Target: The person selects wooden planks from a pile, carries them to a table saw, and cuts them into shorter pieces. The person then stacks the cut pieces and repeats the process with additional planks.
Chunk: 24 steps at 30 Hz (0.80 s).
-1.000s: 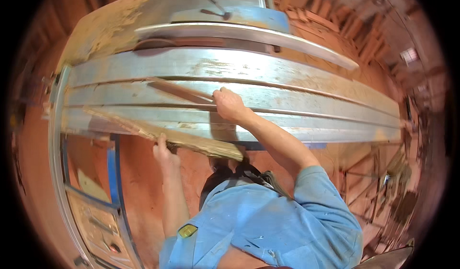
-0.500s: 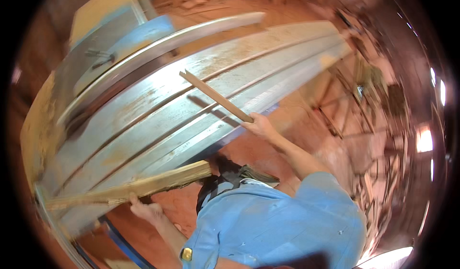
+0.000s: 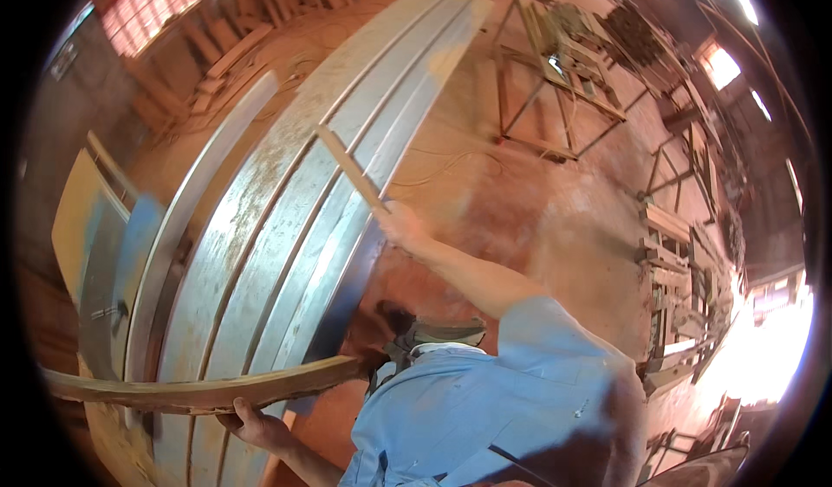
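Note:
A rough-edged wooden board (image 3: 286, 386) lies across the near end of a long grey metal machine table (image 3: 290, 194), reaching from the left rim almost to my waist. My left hand (image 3: 260, 426) is closed on the board's near edge, thumb on top and fingers underneath. Stretched forward, my right hand (image 3: 400, 224) grips the near end of a narrow wooden strip (image 3: 348, 165). The strip points forward and left over the table's lengthwise grooves; I cannot tell whether it touches the metal.
Left of the table runs a long metal rail (image 3: 198, 188), beside a yellow and blue panel (image 3: 95, 227). Planks (image 3: 238, 54) lean and lie at the back. Metal-framed stands (image 3: 563, 97) and stacked wood (image 3: 672, 253) occupy the right side.
The view has swung to the right, so the table now runs more steeply up the picture. Both hands keep their hold on the board and the strip.

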Tool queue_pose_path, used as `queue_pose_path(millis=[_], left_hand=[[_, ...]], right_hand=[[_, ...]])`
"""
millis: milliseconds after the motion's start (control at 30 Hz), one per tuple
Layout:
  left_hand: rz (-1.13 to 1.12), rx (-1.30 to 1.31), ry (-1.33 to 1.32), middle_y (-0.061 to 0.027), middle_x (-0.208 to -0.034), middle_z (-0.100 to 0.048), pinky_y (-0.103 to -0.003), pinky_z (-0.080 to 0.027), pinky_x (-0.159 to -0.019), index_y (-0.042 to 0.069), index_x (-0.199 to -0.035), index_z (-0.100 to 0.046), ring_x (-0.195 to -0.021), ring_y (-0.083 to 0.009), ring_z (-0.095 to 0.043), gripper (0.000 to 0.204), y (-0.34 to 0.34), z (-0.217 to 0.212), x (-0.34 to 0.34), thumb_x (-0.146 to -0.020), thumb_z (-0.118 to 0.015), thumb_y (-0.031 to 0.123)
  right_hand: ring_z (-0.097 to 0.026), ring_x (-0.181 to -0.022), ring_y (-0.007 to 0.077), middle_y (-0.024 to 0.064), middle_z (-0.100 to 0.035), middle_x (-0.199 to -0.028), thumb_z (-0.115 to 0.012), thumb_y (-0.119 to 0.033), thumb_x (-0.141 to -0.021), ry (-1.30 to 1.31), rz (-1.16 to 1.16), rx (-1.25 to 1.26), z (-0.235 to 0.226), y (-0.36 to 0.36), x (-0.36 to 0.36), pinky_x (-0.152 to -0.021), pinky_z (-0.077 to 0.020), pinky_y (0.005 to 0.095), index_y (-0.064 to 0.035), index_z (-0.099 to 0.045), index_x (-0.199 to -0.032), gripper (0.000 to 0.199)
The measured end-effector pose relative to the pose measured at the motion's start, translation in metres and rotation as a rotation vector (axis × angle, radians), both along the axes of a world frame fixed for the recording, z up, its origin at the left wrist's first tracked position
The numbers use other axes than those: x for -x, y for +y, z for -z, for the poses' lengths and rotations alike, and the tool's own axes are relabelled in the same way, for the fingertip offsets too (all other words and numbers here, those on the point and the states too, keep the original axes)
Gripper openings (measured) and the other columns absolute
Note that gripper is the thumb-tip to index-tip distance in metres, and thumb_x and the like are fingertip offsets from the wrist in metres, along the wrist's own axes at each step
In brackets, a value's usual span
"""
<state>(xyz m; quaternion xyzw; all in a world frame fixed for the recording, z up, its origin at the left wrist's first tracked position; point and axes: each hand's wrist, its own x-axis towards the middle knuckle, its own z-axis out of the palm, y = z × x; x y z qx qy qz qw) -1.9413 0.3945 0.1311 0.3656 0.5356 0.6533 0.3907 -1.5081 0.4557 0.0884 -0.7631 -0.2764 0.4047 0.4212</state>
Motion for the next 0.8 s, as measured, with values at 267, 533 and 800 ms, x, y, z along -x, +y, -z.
queue_pose_path(millis=[267, 533, 800], left_hand=[[0.143, 0.077, 0.243, -0.0195, -0.139, -0.049, -0.038, -0.043, -0.101, -0.007, -0.146, -0.036, -0.119, -0.0265, -0.054, 0.063, 0.057, -0.026, -0.108, -0.093, -0.061, 0.015], [0.246, 0.116, 0.361, -0.0242, -0.136, -0.050, -0.039, -0.043, -0.100, -0.012, -0.143, -0.037, -0.122, -0.0316, -0.052, 0.071, 0.092, -0.022, -0.165, -0.083, -0.064, 0.013], [0.434, 0.095, 0.293, -0.0214, -0.137, -0.050, -0.041, -0.041, -0.101, -0.008, -0.145, -0.039, -0.122, -0.0335, -0.051, 0.074, 0.113, -0.016, -0.211, -0.080, -0.067, 0.017]], right_hand=[[-0.060, -0.066, 0.0283, 0.0157, -0.062, -0.077, -0.050, -0.033, -0.099, -0.125, 0.071, -0.165, 0.033, 0.053, -0.076, -0.059, -0.0486, 0.0427, -0.0002, -0.059, -0.097, 0.034], [-0.065, -0.088, 0.0430, 0.0245, -0.066, -0.094, -0.054, -0.032, -0.096, -0.254, -0.053, -0.110, 0.056, 0.067, -0.111, -0.075, -0.0505, 0.0517, -0.0028, -0.052, -0.108, 0.032], [-0.066, -0.090, 0.0409, 0.0228, -0.067, -0.092, -0.064, -0.038, -0.088, -0.340, -0.193, 0.022, 0.011, -0.018, -0.101, -0.078, -0.0517, 0.0487, -0.0013, -0.046, -0.132, 0.060]])
